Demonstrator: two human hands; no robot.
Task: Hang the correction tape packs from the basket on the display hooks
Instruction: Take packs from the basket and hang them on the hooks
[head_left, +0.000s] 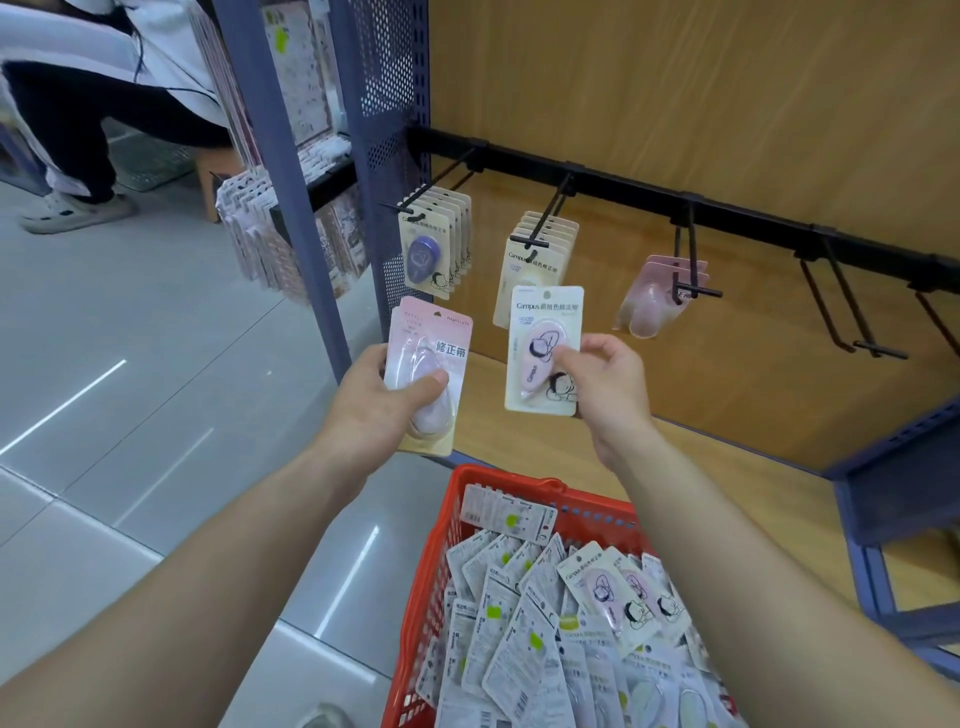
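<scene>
My left hand (382, 410) grips a small stack of pale pink correction tape packs (434, 338), thumb across the front. My right hand (605, 379) pinches a cream Campus pack with a pink tape (540, 322), held upright just below the second hook (540, 228). That hook carries several cream packs (524, 260). The first hook (415, 205) holds packs with a purple tape (423, 254). Pink packs (652, 301) hang on the third hook (691, 260). The red basket (447, 519) below is full of packs, mostly face down.
Two bare hooks (841, 306) hang further right on the black rail (623, 179). A wooden shelf (727, 426) lies under the hooks. A blue perforated upright (384, 104) stands left. A person sits at the upper left (78, 104) on the grey tiled floor.
</scene>
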